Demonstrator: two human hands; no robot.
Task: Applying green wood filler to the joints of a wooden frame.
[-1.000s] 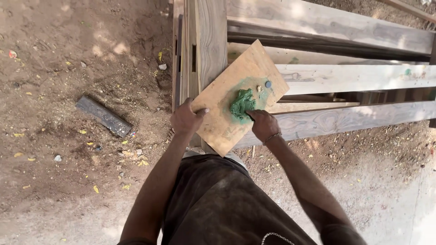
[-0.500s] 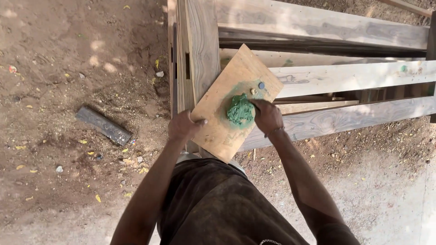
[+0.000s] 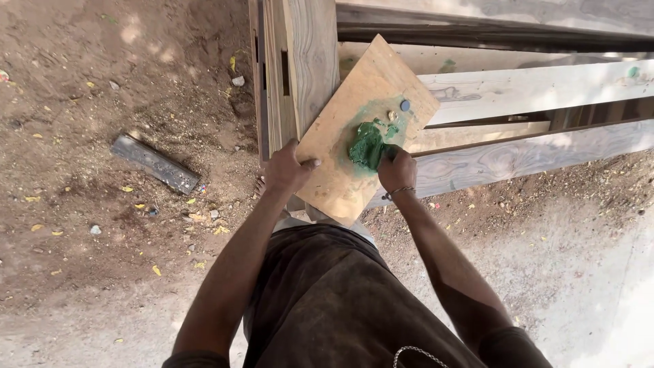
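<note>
Seen from above, a person stands on bare dirt. At the centre of the frame, a tan plywood board (image 3: 354, 136) rests tilted on a grey timber frame (image 3: 531, 88). The left hand (image 3: 285, 170) grips the board's lower left edge, thumb on top, fingers curled under. The right hand (image 3: 397, 170) presses closed fingers into a lump of green putty (image 3: 366, 146) in the board's middle. A dark metal bar (image 3: 155, 163) lies on the ground at left.
</note>
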